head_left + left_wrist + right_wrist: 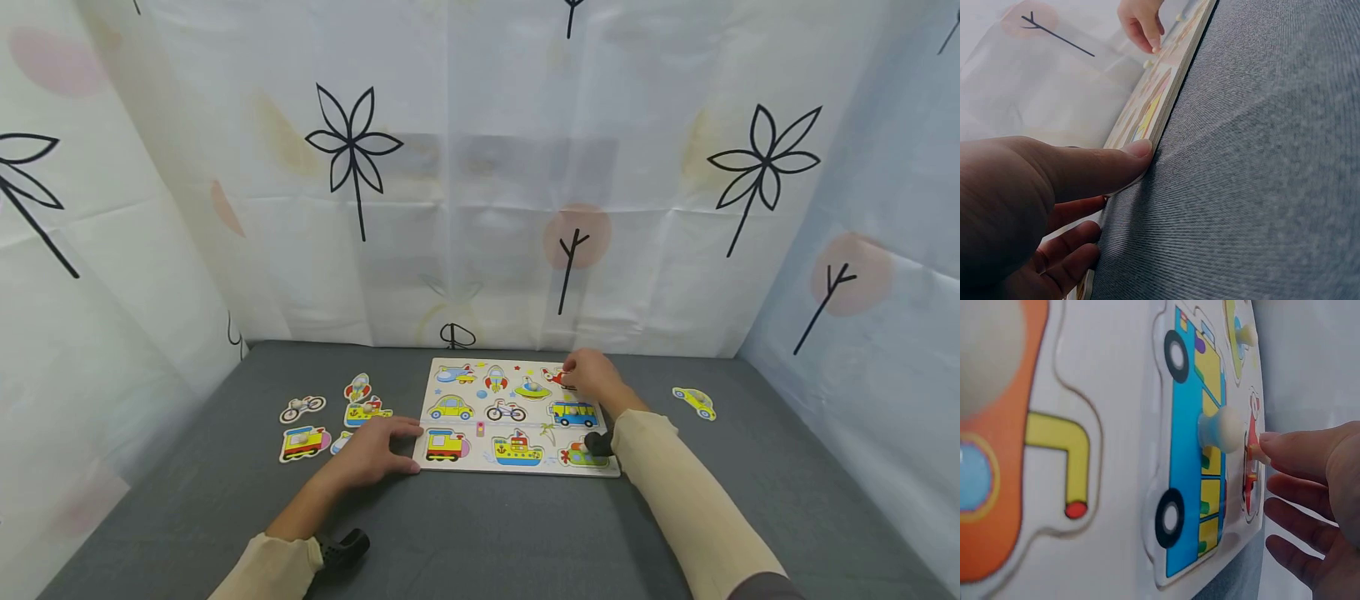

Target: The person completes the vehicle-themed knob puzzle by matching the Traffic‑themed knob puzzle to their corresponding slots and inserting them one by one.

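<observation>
Right grip (596, 375) narrow — my thumb and finger pinching knob (1260, 455) of red helicopter (1250, 469), at far right corner of puzzle board (480, 459), beyond blue bus (573, 414). Left grip (367, 452) loosely spread — my thumb on board's near left corner, finger at left edge. On tabletop (495, 533): yellow car piece (695, 403) off right; train piece (303, 443), rocket piece (357, 387), ship piece (366, 412) left.

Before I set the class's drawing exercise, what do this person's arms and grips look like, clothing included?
The left grip and right grip are ungloved. The left sleeve and right sleeve are plain cream; a dark patch borders the right one at the frame's bottom edge. Each wrist carries a black, rounded device.
</observation>
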`<state>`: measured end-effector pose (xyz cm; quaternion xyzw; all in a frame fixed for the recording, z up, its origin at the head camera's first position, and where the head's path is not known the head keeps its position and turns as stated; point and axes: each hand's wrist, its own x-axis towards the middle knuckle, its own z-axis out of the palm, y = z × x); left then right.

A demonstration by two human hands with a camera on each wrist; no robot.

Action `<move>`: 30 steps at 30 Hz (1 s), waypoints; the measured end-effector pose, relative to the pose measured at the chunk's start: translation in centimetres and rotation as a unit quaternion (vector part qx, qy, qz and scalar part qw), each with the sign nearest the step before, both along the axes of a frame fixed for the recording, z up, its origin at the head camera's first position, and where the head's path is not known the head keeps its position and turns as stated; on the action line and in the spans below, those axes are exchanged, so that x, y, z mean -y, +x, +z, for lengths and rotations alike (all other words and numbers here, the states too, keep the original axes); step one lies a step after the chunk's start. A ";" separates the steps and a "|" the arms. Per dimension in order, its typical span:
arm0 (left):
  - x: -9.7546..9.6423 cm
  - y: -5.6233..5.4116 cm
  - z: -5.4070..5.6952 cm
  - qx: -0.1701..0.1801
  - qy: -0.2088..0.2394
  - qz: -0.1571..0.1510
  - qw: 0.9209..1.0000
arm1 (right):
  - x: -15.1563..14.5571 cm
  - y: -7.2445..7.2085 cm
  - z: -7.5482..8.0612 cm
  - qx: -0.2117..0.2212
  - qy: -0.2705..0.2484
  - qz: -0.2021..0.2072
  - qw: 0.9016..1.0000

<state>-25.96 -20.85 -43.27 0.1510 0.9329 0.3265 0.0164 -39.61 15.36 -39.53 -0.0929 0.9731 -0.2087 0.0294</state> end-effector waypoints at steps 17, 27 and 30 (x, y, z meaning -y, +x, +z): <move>-0.1 0.1 0.1 0.002 0.002 -0.001 1.000 | -4.2 -0.1 0.6 -0.046 -0.028 0.011 0.998; 0.0 0.2 0.2 -0.007 0.001 -0.005 1.000 | -8.1 0.9 0.7 -0.073 -0.033 0.006 0.997; 0.0 0.2 0.1 -0.010 0.001 -0.007 1.000 | -9.2 1.3 0.7 -0.078 -0.027 -0.003 0.997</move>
